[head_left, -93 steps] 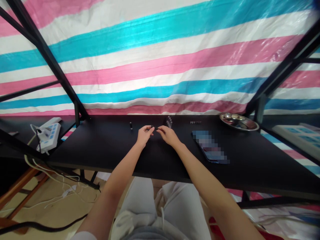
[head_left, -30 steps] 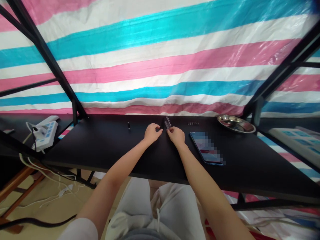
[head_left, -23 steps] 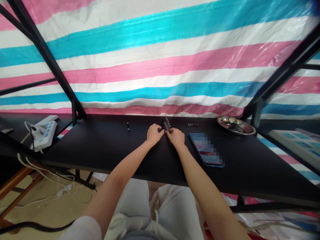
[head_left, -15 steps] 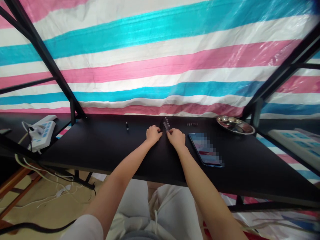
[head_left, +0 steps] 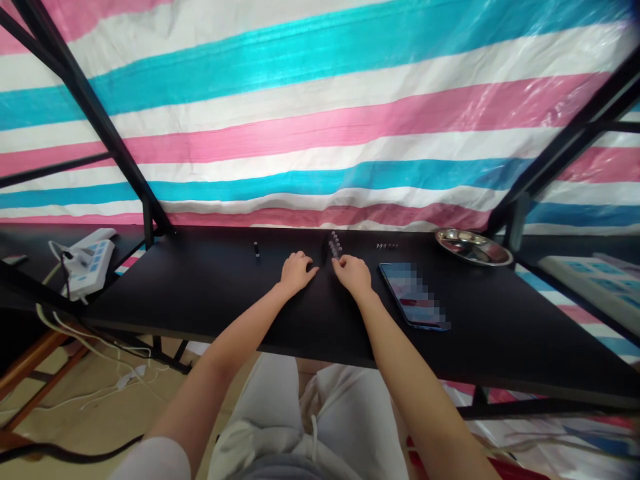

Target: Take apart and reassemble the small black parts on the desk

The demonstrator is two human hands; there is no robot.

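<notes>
In the middle of the black table stands a small dark holder (head_left: pixel 334 245) bearing two rows of small clear-looking round tops; its exact kind is too small to tell. My right hand (head_left: pixel 353 275) has thumb and fingers pinched at its near end. To the left, my left hand (head_left: pixel 297 273) rests over the tabletop, apart from the holder, thumb and fingers spread with nothing visible between them. Further left a small black and silver cylinder (head_left: pixel 257 249) stands by itself. Several tiny shiny pieces (head_left: pixel 387 247) lie in a row right of the holder.
A phone (head_left: pixel 414 297) lies right of my right arm, its screen partly pixelated. Behind it is a round metal dish (head_left: pixel 474 248). White power strips (head_left: pixel 90 270) and cables lie at the left. Black frame posts (head_left: pixel 117 150) and a striped sheet (head_left: pixel 320 127) border the table (head_left: pixel 200 293).
My left hand has drawn away from the holder to the left, and its fingers have opened. My right hand stays at the holder's near end. The view has shifted slightly.
</notes>
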